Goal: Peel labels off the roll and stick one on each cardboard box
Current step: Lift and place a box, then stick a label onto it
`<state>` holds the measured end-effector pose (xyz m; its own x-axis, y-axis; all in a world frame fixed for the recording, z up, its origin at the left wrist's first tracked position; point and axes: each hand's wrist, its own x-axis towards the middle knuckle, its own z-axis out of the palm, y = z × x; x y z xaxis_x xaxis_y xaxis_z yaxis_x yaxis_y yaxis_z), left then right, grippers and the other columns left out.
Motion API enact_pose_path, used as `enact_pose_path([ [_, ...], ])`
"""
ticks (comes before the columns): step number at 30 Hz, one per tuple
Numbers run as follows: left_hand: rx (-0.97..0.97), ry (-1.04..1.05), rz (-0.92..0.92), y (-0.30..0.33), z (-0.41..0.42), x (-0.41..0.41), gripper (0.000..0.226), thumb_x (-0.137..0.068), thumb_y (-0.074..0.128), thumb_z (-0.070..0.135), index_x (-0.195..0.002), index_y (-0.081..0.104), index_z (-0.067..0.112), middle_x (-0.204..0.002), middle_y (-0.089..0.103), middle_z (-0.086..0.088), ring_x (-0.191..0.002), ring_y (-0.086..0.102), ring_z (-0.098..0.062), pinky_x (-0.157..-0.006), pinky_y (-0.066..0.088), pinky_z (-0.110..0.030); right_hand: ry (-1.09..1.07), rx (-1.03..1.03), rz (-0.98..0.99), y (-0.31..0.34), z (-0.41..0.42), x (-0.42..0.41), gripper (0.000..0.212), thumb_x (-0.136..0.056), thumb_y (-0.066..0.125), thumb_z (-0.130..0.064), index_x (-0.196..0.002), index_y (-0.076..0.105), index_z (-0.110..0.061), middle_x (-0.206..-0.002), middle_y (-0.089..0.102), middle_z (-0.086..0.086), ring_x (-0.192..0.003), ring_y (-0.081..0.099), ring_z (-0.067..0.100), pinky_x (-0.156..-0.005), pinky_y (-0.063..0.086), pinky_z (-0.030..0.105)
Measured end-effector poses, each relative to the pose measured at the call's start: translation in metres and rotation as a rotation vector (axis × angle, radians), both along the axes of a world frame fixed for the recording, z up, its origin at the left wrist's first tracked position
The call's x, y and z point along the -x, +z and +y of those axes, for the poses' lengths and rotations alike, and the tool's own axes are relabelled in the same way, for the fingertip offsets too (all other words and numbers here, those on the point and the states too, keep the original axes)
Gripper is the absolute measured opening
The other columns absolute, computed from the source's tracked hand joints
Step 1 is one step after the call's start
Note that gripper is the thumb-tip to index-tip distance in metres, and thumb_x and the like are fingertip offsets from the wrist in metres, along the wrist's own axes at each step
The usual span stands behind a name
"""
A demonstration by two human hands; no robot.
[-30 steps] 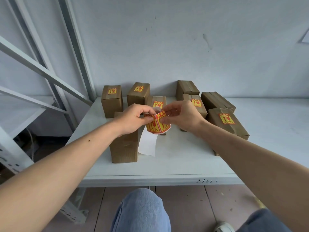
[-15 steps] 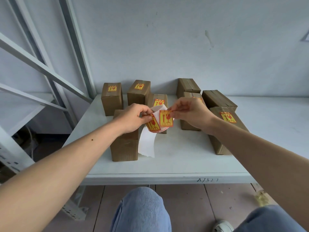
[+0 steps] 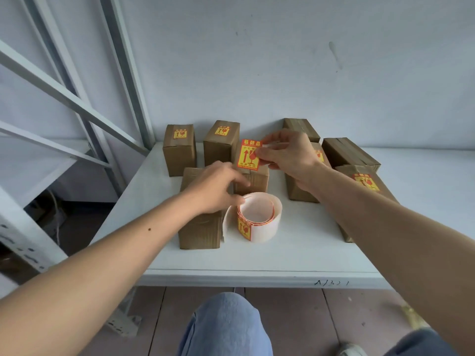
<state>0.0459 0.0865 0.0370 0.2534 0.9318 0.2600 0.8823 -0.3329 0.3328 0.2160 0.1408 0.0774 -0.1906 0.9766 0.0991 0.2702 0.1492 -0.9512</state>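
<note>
Label [image 3: 248, 156] peeled free, pinched at its right edge by the right hand [image 3: 289, 156] above the boxes.
It looks feather-light, limp and sticky-backed, so I judge it best held by an edge only and laid down flat from one side. The left hand [image 3: 214, 187] is loosely open, fingertips by the roll [image 3: 258, 218], which lies on the white surface [image 3: 295, 253] beside the unlabelled front box [image 3: 200, 232]. That grip clamps nothing.
</note>
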Motion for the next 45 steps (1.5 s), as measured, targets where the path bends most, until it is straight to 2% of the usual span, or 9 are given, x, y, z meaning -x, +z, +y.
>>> enact_pose_path([
  [5,-0.082,0.234,-0.329,0.005,-0.005,0.056,0.022,-0.079,0.075,0.022,-0.101,0.072,0.023,-0.103,0.063,0.006,-0.1,0.057,-0.013,-0.085,0.041,-0.028,-0.011,0.085,-0.046,-0.01,0.006,0.039,0.022,-0.081,0.078,-0.015,-0.1,0.071,-0.006,-0.082,0.075,0.007,-0.066,0.074,0.01,-0.051,0.052,0.016],
  [8,-0.032,0.347,-0.47,0.004,-0.003,0.086,0.031,-0.081,0.073,0.019,-0.111,0.069,0.023,-0.115,0.066,0.003,-0.109,0.057,-0.012,-0.097,0.044,-0.036,0.091,0.16,-0.125,-0.014,0.002,0.063,0.022,-0.081,0.077,-0.015,-0.1,0.072,-0.005,-0.08,0.074,0.005,-0.057,0.069,0.005,-0.047,0.049,0.013],
  [11,0.243,0.345,-0.545,-0.001,-0.006,0.102,0.053,-0.082,0.072,0.022,-0.132,0.053,0.03,-0.136,0.052,0.001,-0.126,0.045,-0.017,-0.106,0.037,-0.041,0.197,0.211,-0.274,-0.016,-0.002,0.078,0.02,-0.08,0.077,-0.019,-0.098,0.073,-0.01,-0.082,0.074,0.004,-0.058,0.068,0.004,-0.047,0.049,0.012],
  [14,0.495,0.215,-0.632,-0.011,-0.012,0.11,0.082,-0.073,0.078,0.039,-0.143,0.037,0.034,-0.15,0.033,0.006,-0.138,0.028,-0.015,-0.108,0.028,-0.033,0.235,0.262,-0.327,-0.018,-0.001,0.085,0.02,-0.081,0.077,-0.017,-0.098,0.073,-0.009,-0.083,0.074,0.006,-0.06,0.067,0.006,-0.048,0.051,0.013],
  [16,0.545,0.132,-0.633,-0.018,-0.013,0.113,0.103,-0.057,0.08,0.054,-0.146,0.031,0.035,-0.154,0.025,0.014,-0.141,0.022,-0.009,-0.112,0.024,-0.031,0.24,0.291,-0.331,-0.018,0.0,0.087,0.019,-0.08,0.077,-0.016,-0.097,0.073,-0.009,-0.081,0.074,0.006,-0.057,0.066,0.005,-0.048,0.052,0.014],
  [18,0.535,0.092,-0.609,-0.023,-0.012,0.115,0.109,-0.053,0.08,0.055,-0.147,0.029,0.034,-0.155,0.02,0.018,-0.142,0.019,-0.005,-0.113,0.022,-0.029,0.244,0.308,-0.336,-0.018,0.001,0.089,0.018,-0.08,0.077,-0.015,-0.096,0.074,-0.009,-0.08,0.074,0.006,-0.057,0.066,0.006,-0.052,0.054,0.016],
  [28,0.468,0.087,-0.529,-0.024,-0.01,0.115,0.107,-0.053,0.08,0.049,-0.145,0.029,0.032,-0.153,0.023,0.014,-0.139,0.023,-0.007,-0.11,0.025,-0.028,0.227,0.33,-0.336,-0.02,0.0,0.091,0.017,-0.079,0.077,-0.016,-0.094,0.074,-0.009,-0.082,0.075,0.006,-0.064,0.068,0.009,-0.062,0.056,0.021],
  [41,0.474,0.104,-0.499,-0.019,-0.01,0.112,0.107,-0.052,0.079,0.047,-0.145,0.029,0.028,-0.152,0.025,0.011,-0.137,0.026,-0.008,-0.106,0.026,-0.024,0.226,0.213,-0.478,-0.02,-0.002,0.099,0.017,-0.081,0.076,-0.016,-0.095,0.073,-0.006,-0.076,0.072,0.005,-0.054,0.064,0.006,-0.047,0.049,0.016],
  [45,0.477,0.124,-0.542,-0.019,-0.009,0.109,0.099,-0.059,0.074,0.059,-0.143,0.032,0.03,-0.148,0.03,0.009,-0.134,0.03,-0.008,-0.105,0.028,-0.025,0.227,0.172,-0.508,-0.02,-0.002,0.1,0.019,-0.082,0.076,-0.018,-0.097,0.073,-0.007,-0.076,0.07,0.003,-0.054,0.063,0.006,-0.047,0.049,0.015],
])
